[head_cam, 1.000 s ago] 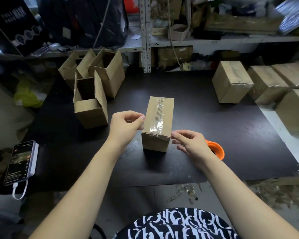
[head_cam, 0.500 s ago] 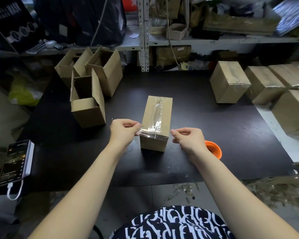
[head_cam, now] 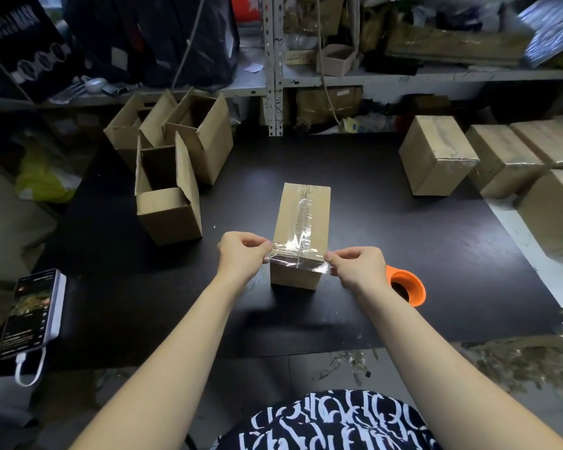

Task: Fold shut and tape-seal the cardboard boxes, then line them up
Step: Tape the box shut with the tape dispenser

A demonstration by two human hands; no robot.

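A closed cardboard box (head_cam: 301, 222) stands in the middle of the black table (head_cam: 371, 241), with clear tape running along its top seam. A second strip of clear tape (head_cam: 298, 258) lies across the box's near top edge. My left hand (head_cam: 242, 254) pinches the strip's left end and my right hand (head_cam: 355, 266) pinches its right end, one on each side of the box. An orange tape roll (head_cam: 407, 287) lies on the table just right of my right wrist.
Three open boxes (head_cam: 169, 196) stand at the table's left back. Several sealed boxes (head_cam: 436, 157) sit in a row at the right. A phone (head_cam: 30, 313) on a charging cable lies at the left edge. Cluttered shelves (head_cam: 338, 76) rise behind.
A clear tape strip is now stretched between both hands across the box's near top edge. Both hands moved slightly down and toward the box's corners.
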